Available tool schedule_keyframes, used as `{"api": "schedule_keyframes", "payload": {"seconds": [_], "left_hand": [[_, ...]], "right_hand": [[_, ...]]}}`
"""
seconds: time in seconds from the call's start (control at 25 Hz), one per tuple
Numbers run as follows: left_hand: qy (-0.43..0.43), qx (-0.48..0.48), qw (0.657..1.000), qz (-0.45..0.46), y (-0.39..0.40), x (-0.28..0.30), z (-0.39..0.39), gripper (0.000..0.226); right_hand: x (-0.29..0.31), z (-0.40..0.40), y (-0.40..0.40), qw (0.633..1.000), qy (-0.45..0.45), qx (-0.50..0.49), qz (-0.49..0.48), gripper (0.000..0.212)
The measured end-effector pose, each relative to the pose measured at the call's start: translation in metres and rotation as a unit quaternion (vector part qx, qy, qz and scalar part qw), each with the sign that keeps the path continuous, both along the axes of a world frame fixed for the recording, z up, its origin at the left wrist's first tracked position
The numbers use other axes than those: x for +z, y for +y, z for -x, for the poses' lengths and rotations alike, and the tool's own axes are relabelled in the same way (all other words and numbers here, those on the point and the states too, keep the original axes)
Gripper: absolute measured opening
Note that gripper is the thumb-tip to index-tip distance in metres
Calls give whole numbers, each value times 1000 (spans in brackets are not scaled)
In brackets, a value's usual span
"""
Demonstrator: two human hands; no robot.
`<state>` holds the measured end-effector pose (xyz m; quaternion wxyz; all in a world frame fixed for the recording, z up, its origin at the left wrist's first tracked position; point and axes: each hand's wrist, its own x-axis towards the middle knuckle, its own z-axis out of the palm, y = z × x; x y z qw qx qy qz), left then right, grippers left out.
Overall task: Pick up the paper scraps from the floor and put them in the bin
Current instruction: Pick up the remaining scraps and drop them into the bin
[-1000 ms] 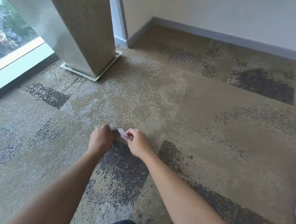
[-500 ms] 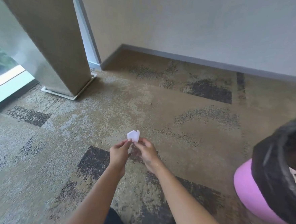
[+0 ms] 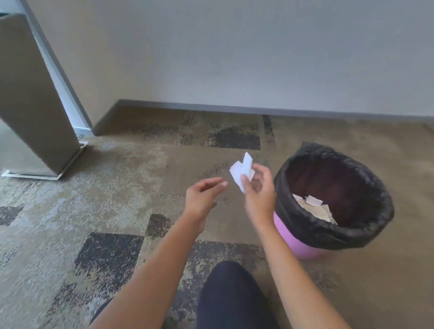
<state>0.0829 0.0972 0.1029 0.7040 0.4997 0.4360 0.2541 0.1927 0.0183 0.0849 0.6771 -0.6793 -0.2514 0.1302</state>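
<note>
Just left of the bin (image 3: 305,247) rim, right hand (image 3: 259,193) pinches paper scraps (image 3: 241,170); left hand (image 3: 199,197) loosely spread.

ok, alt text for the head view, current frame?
Right hand pinches white paper scraps beside a pink bin with a black liner, paper already inside. Left hand is open and empty above the patterned carpet.

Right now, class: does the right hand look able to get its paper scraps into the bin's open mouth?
Probably yes. The right hand holds the paper scraps just left of the bin, whose black-lined mouth is open and uncovered. The left hand is open and off to the side.
</note>
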Motion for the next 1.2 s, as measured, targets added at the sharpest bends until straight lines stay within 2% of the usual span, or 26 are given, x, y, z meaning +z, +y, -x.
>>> {"api": "schedule_keyframes", "payload": {"seconds": [0.08,0.16,0.28,0.44,0.8,1.04,1.2], "left_hand": [[-1,-33,999,-25,-17,17,-12,23],[-4,-64,997,-47,-35,35,-20,21],[-9,-93,993,-69,-61,59,-28,20],[-7,-113,990,-83,-94,79,-35,24],[-18,-111,984,-139,-166,112,-43,14],[-26,-110,985,-130,-182,97,-26,17],[-22,-112,984,-135,-161,95,-21,16]], "right_hand": [[15,-28,-28,994,-41,-100,-2,30],[24,-54,-56,981,-72,-178,36,31],[26,-83,-92,964,-63,-223,132,38],[27,-96,-129,958,-24,-178,225,55],[62,-95,-225,953,-87,-164,241,28],[91,-77,-236,950,-134,-136,248,19],[107,-72,-226,949,-144,-130,247,16]]}}
